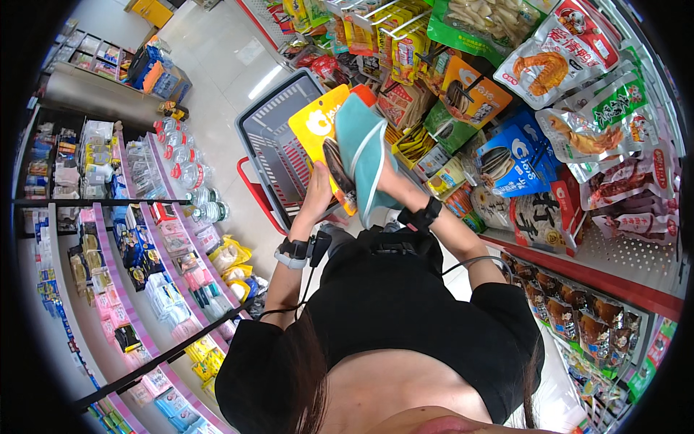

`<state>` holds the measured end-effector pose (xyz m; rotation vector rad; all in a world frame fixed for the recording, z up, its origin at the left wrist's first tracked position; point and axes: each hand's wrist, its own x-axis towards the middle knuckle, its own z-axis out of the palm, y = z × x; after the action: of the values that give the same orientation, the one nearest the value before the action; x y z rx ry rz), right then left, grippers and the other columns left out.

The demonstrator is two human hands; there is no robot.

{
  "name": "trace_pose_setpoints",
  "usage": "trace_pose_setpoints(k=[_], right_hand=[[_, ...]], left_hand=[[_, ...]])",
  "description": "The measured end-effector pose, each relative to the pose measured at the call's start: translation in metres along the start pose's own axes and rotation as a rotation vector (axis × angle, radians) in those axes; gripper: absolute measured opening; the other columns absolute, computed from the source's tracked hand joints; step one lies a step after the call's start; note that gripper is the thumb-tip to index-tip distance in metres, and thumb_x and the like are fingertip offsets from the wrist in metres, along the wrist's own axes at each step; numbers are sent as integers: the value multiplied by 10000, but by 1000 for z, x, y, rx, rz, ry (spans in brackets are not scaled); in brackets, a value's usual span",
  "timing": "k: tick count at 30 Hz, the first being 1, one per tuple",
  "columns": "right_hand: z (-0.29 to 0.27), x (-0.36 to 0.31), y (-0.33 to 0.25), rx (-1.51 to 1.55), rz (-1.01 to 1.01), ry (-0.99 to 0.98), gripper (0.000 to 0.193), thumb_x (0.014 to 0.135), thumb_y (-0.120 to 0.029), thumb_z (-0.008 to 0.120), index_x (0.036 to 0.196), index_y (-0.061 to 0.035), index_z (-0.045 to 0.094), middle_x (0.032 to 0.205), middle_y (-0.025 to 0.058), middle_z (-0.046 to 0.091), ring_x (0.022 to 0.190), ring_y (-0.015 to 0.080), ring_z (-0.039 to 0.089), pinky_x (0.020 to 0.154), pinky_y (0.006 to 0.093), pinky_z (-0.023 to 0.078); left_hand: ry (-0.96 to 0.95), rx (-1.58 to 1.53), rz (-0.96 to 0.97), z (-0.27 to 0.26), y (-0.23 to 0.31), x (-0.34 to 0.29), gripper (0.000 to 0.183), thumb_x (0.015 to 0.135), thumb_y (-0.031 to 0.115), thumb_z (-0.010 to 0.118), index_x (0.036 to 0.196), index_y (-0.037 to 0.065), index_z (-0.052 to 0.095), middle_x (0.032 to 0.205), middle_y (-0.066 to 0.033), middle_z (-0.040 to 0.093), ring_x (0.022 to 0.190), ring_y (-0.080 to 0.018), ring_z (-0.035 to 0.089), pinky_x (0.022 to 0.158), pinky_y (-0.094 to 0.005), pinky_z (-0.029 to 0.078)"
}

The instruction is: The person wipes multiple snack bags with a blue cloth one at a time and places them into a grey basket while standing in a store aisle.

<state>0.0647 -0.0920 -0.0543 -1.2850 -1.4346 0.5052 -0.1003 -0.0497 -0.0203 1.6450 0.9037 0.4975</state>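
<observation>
My left hand [316, 194] is closed on the lower left edge of a yellow bag of sunflower seeds [311, 124], which is held upright in front of my body. A teal cloth [354, 130] with white edging lies against the right side of the bag and covers part of it. From the right, my right hand [389, 179] reaches into the folds of this cloth and holds it; most of its fingers are hidden there. A small red-orange patch [363, 94] shows behind the cloth's top.
Beyond the bag, a grey shopping basket [254, 108] with a red handle [249, 189] stands on the tiled floor. Snack bags, among them a blue one [517, 159], fill the right shelf [614, 271]. Left shelves hold small packages, with water bottles [189, 155] alongside.
</observation>
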Motion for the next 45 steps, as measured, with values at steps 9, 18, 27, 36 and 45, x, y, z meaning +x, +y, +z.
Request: trace_pose_setpoints(k=[9, 18, 27, 36, 45], right_hand=[[-9, 9, -37, -87, -116, -8, 574, 728, -315, 618, 1222, -59, 479, 1271, 166, 444, 1214, 336, 361, 1047, 477, 179], [8, -16, -20, 2, 47, 0, 642, 733, -285, 646, 1272, -28, 410, 1314, 192, 375, 1230, 355, 333, 1039, 439, 217], [-20, -9, 22, -290, -186, 53, 677, 739, -285, 665, 1303, -35, 385, 1357, 173, 341, 1261, 346, 305, 1053, 439, 185], [-14, -20, 59, 406, 440, 125, 512, 795, -158, 627, 1233, 10, 421, 1221, 134, 479, 1118, 220, 459, 957, 337, 357], [-39, -24, 53, 329, 369, 368, 352, 759, -108, 641, 1073, -3, 519, 1056, 103, 565, 966, 201, 548, 853, 331, 430]], left_hand=[[33, -608, -220, 11, 35, -3, 703, 902, 567, 146, 1376, 50, 183, 1359, -119, 324, 1241, -212, 345, 1021, -337, 303], [45, -621, -132, 36, 28, 10, 579, 945, 467, 262, 1349, 53, 245, 1314, -101, 377, 1200, -178, 378, 1007, -326, 306], [-1, -725, -119, 31, 48, -2, 682, 890, 581, 202, 1360, 88, 183, 1320, -115, 374, 1206, -200, 394, 1012, -357, 325], [-20, -787, -186, 13, 45, 0, 702, 886, 589, 211, 1343, 56, 216, 1316, -107, 381, 1191, -198, 417, 981, -341, 368], [91, -681, -205, 22, 36, 13, 478, 881, 230, 569, 1246, 9, 354, 1225, -80, 458, 1103, -147, 463, 927, -288, 391]])
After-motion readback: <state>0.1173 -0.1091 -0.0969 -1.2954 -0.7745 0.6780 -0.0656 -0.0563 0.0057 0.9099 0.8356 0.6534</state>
